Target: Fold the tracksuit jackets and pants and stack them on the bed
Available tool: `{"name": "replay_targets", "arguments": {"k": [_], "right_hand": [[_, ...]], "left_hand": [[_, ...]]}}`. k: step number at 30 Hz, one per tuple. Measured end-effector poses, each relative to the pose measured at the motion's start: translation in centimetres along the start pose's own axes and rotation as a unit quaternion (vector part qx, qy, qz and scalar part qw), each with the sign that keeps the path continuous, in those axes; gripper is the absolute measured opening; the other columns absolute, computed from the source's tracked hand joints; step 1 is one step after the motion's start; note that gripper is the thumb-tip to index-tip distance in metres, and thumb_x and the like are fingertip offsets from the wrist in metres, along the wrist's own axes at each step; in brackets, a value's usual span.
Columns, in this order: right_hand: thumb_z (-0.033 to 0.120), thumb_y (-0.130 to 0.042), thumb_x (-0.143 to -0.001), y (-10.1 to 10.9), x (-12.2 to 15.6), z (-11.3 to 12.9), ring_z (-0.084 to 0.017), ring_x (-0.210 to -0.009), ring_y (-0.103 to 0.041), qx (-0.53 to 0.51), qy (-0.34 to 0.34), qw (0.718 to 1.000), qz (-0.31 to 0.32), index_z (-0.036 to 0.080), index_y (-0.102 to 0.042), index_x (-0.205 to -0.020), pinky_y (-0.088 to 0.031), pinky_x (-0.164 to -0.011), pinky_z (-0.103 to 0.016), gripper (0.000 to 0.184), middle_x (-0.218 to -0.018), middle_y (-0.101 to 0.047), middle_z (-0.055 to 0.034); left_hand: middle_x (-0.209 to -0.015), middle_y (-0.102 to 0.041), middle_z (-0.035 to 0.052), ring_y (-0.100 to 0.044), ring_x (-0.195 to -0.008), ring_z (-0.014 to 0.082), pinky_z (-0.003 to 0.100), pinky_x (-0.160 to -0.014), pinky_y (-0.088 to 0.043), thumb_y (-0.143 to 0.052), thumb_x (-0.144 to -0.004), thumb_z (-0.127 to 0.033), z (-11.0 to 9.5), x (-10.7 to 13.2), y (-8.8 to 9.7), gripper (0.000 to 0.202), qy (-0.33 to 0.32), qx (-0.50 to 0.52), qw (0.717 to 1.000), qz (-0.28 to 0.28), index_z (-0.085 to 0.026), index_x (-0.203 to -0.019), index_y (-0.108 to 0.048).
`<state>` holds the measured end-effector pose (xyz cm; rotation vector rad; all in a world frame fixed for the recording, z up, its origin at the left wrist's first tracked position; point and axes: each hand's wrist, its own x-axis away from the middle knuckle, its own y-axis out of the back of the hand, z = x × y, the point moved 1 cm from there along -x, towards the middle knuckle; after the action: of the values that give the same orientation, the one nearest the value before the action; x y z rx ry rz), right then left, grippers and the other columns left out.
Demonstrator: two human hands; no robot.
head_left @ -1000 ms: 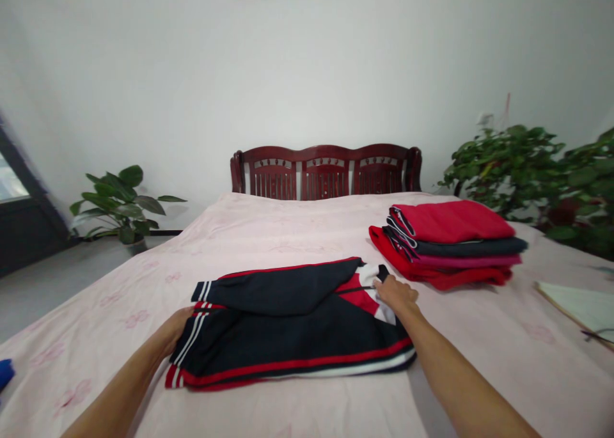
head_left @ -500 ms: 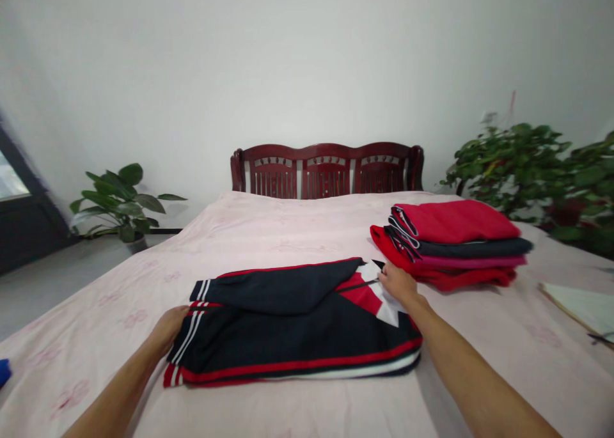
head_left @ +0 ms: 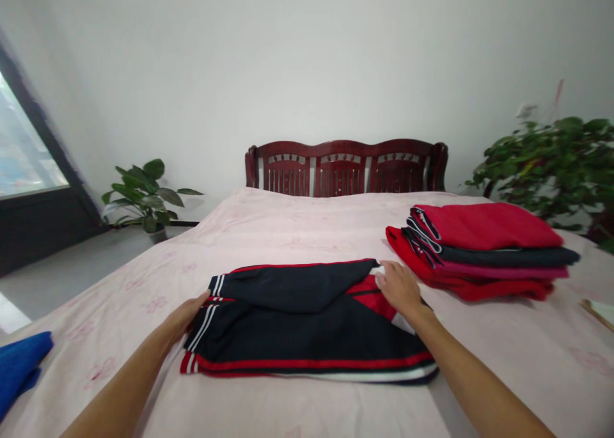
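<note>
A navy jacket (head_left: pixel 307 323) with red and white trim lies folded flat on the bed. Its striped cuffs and hem face left, its red and white collar part faces right. My left hand (head_left: pixel 185 316) is at the striped left edge, thumb and fingers closed about it, with some fingers hidden by the cloth. Over the collar end rests my right hand (head_left: pixel 400 288), palm down, its fingers spread on the white collar and covering part of it.
Right of the jacket stands a stack of folded red, dark and magenta clothes (head_left: pixel 489 227). A blue cloth (head_left: pixel 22 364) lies at the left edge. The pink bedsheet (head_left: pixel 288 227) reaches a dark wooden headboard (head_left: pixel 340 160). Potted plants (head_left: pixel 148 192) stand either side.
The view has swung left, bringing more of the blue cloth into sight. My right hand has gone from pinching the collar to lying over it. The left hand stays at the cuffs.
</note>
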<state>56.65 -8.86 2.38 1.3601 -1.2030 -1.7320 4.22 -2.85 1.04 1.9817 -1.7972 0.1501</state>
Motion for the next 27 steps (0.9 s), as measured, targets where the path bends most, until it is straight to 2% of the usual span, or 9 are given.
{"name": "replay_targets", "arguments": {"k": [5, 8, 11, 15, 16, 19, 22, 24, 27], "right_hand": [[0.040, -0.041, -0.097, -2.1, 1.6, 3.6, -0.028, -0.144, -0.030, -0.063, 0.100, 0.986, 0.118, 0.020, -0.040, -0.147, -0.022, -0.116, -0.045, 0.054, -0.155, -0.038, -0.0110], [0.037, -0.044, -0.095, -3.4, 2.1, 3.4, -0.029, -0.144, -0.030, -0.091, 0.075, 0.976, 0.186, 0.023, -0.041, -0.146, -0.020, -0.116, -0.052, 0.053, -0.156, -0.036, -0.0098], [0.025, -0.046, -0.091, -2.8, 1.7, 4.1, -0.033, -0.142, -0.033, -0.129, 0.032, 0.975, 0.181, 0.017, -0.050, -0.140, -0.019, -0.116, -0.056, 0.049, -0.151, -0.042, -0.0160], [0.027, -0.040, -0.094, -0.6, 1.8, 10.3, -0.021, -0.139, -0.040, -0.209, 0.086, 0.961, 0.157, 0.018, -0.049, -0.141, -0.026, -0.117, -0.035, 0.049, -0.149, -0.046, -0.0108], [0.030, -0.040, -0.095, -0.1, 2.1, 12.8, -0.020, -0.136, -0.043, -0.322, 0.102, 0.928, 0.157, 0.017, -0.048, -0.142, -0.028, -0.116, -0.034, 0.050, -0.148, -0.048, -0.0115], [0.046, -0.045, -0.094, 0.9, 3.5, 20.6, -0.021, -0.135, -0.043, -0.589, 0.105, 0.774, 0.208, 0.024, -0.046, -0.143, -0.031, -0.114, -0.039, 0.054, -0.149, -0.047, -0.0077], [0.061, -0.047, -0.091, 1.6, 4.3, 26.3, -0.023, -0.132, -0.044, -0.687, 0.027, 0.654, 0.316, 0.033, -0.049, -0.137, -0.038, -0.106, -0.045, 0.054, -0.148, -0.048, -0.0034], [0.068, -0.043, -0.090, 2.0, 4.3, 27.8, -0.023, -0.120, -0.053, -0.716, -0.034, 0.581, 0.386, 0.034, -0.053, -0.130, -0.048, -0.090, -0.043, 0.054, -0.140, -0.054, -0.0035], [0.070, -0.038, -0.091, 2.3, 3.9, 26.8, -0.019, -0.084, -0.063, -0.777, -0.079, 0.456, 0.426, 0.029, -0.058, -0.119, -0.051, -0.067, -0.032, 0.054, -0.110, -0.067, -0.0045]], "left_hand": [[-0.067, -0.075, 0.0136, -0.072, -0.064, 0.0267, 0.032, -0.064, -0.056, -0.066, -0.081, -0.046, -0.2, 0.7, -1.0, 0.038, 0.005, 0.021, 0.999, 0.024, -0.009, -0.075, -0.073], [-0.069, -0.076, 0.0140, -0.073, -0.067, 0.0282, 0.033, -0.064, -0.057, -0.074, -0.074, -0.043, 0.1, 0.6, -0.7, 0.035, -0.011, 0.025, 0.999, 0.045, -0.008, -0.076, -0.074], [-0.079, -0.078, 0.0152, -0.074, -0.076, 0.0311, 0.037, -0.069, -0.060, -0.078, -0.071, -0.046, 0.3, 0.5, -0.5, 0.039, 0.015, 0.059, 0.996, 0.070, -0.009, -0.082, -0.074], [-0.085, -0.078, 0.0176, -0.074, -0.083, 0.0353, 0.047, -0.078, -0.061, -0.073, -0.075, -0.049, 0.2, 1.2, -0.9, 0.042, 0.126, 0.179, 0.961, 0.168, -0.011, -0.092, -0.073], [-0.085, -0.078, 0.0172, -0.074, -0.084, 0.0347, 0.047, -0.080, -0.060, -0.072, -0.078, -0.046, -0.1, 1.5, -1.1, 0.040, 0.133, 0.202, 0.953, 0.184, -0.010, -0.095, -0.072], [-0.089, -0.078, 0.0129, -0.075, -0.086, 0.0306, 0.043, -0.085, -0.059, -0.070, -0.082, -0.034, -1.5, 2.8, -1.9, 0.034, 0.086, 0.232, 0.946, 0.207, -0.009, -0.105, -0.069], [-0.097, -0.077, 0.0091, -0.074, -0.086, 0.0248, 0.035, -0.082, -0.059, -0.073, -0.079, -0.023, -3.7, 4.0, -3.2, 0.045, -0.031, 0.241, 0.944, 0.224, -0.012, -0.121, -0.062], [-0.095, -0.076, 0.0074, -0.074, -0.077, 0.0192, 0.029, -0.074, -0.059, -0.076, -0.076, -0.019, -5.1, 4.6, -4.5, 0.060, -0.094, 0.242, 0.937, 0.233, -0.016, -0.132, -0.054], [-0.079, -0.072, 0.0017, -0.068, -0.060, 0.0123, 0.021, -0.059, -0.055, -0.074, -0.079, -0.021, -6.5, 5.6, -7.9, 0.077, -0.116, 0.217, 0.935, 0.257, -0.022, -0.146, -0.037]]}}
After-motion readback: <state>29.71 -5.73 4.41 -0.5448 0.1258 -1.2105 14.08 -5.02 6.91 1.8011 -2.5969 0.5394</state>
